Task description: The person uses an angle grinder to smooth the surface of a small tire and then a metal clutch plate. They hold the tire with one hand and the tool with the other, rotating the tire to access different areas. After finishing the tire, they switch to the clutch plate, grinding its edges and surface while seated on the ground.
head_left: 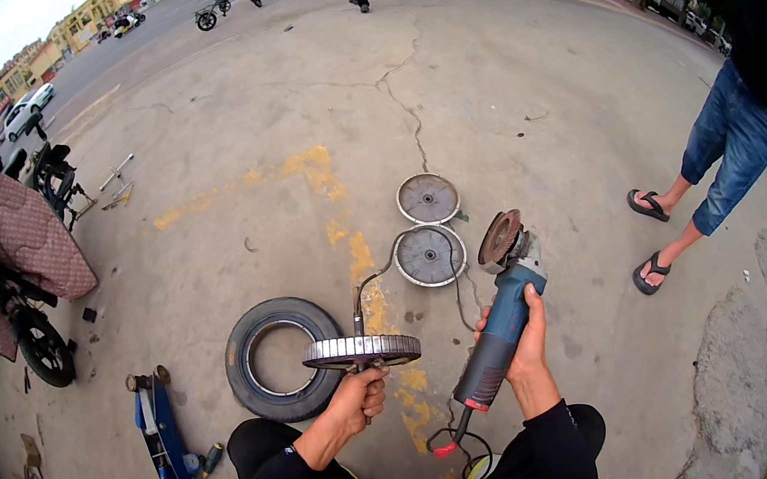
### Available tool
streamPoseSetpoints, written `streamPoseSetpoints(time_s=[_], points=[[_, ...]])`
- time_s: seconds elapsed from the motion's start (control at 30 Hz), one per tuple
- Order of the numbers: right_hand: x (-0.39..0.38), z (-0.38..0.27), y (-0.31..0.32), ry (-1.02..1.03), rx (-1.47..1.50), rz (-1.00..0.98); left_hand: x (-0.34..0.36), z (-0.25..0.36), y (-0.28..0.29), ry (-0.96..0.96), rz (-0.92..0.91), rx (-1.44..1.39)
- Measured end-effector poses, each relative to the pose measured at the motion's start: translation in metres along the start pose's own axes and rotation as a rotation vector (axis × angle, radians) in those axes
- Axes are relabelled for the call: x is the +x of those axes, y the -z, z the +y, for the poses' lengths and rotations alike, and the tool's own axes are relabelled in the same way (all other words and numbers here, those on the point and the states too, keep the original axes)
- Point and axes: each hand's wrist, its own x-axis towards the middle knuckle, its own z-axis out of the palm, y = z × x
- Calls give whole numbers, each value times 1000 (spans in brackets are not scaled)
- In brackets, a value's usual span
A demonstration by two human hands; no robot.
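My left hand [355, 404] is closed around the axle under a round hub motor stator [362, 351], whose ridged metal rim is seen nearly edge-on. A dark cable rises from the top of its shaft and curves right. In my right hand [526, 343] is a blue and black angle grinder [500, 327], tilted with its rust-brown disc [502, 236] up, away from me. The disc and the stator are apart. Beyond them, two round metal hub covers [427, 199] lie on the concrete. A black tyre [239, 365] lies flat left of the stator.
A blue floor jack [163, 439] and a screwdriver [210, 461] lie at the left. Behind them stands an electric scooter with a pink quilted cover [15, 220]. A person in flip-flops [732, 140] stands at the right. The grinder's cord [474, 448] loops near my legs.
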Motion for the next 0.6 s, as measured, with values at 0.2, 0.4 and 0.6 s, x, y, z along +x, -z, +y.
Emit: streamPoseSetpoints(time_s=[0.2, 0.4, 0.6], points=[[7, -7, 8, 27, -4, -19, 5, 5, 3, 90, -47, -90], [1, -6, 2, 48, -101, -22, -4, 4, -3, 35, -10, -56], [-1, -2, 5, 49, -153, -78, -2, 0, -9, -21, 14, 25]])
